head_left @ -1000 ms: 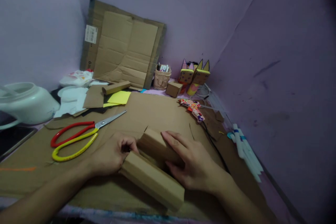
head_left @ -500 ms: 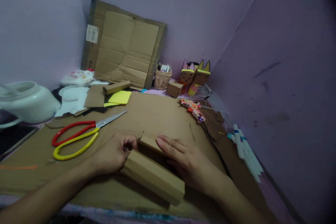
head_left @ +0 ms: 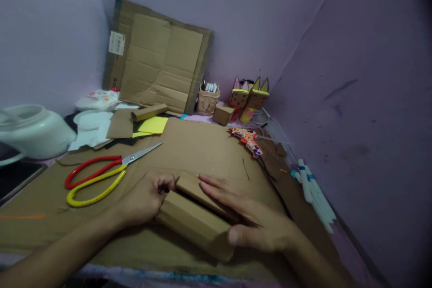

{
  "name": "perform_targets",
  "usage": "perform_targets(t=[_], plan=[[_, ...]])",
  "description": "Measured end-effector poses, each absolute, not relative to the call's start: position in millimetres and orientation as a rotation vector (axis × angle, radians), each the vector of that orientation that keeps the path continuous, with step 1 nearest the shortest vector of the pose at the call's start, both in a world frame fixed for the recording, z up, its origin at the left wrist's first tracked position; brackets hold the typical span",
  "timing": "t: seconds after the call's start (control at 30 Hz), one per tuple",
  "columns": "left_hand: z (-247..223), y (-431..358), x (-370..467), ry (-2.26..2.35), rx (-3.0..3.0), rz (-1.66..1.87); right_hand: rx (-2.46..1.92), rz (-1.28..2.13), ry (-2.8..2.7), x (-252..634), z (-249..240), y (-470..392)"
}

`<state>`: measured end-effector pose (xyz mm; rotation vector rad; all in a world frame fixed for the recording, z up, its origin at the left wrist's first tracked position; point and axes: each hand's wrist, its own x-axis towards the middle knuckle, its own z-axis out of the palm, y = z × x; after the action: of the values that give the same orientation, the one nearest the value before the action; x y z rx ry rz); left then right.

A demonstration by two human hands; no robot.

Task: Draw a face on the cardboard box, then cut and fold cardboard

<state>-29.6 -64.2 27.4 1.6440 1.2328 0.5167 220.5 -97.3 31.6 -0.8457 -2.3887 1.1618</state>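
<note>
A folded cardboard piece [head_left: 194, 216] with two long box-like sides and a dark gap between them lies near the table's front. At its left end, my left hand [head_left: 148, 195] is closed, the curled fingers gripping the edge. My right hand [head_left: 249, 216] spans the right part: its long fingers press the far side while the thumb rests against the near side's right end. What lies inside the gap is hidden. Left of my hands are scissors [head_left: 130, 158] with one red and one yellow handle, their blades together.
A patterned glue gun [head_left: 248, 137] lies at right with its black cord. Behind stand a pen cup [head_left: 208, 99], a small cardboard box [head_left: 223, 114] and animal-faced cardboard figures [head_left: 258, 96]. White markers [head_left: 313, 193] lie far right; a white pot [head_left: 37, 130] stands left.
My right hand has moved to span both sides, its thumb now on the near side. The far side has come closer to the near one, narrowing the gap. My left hand stays put.
</note>
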Motion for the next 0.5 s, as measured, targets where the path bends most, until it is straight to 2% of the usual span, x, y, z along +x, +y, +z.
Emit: perform_targets(t=[0.17, 0.5], plan=[[29.3, -63.7, -28.0, 1.244, 1.556, 0.550, -1.015, 0.972, -2.426, 214.5, 27.4, -103.6], [24.7, -62.4, -29.4, 1.197, 1.299, 0.567, -0.998, 0.879, -2.452, 212.4, 21.2, -104.9]])
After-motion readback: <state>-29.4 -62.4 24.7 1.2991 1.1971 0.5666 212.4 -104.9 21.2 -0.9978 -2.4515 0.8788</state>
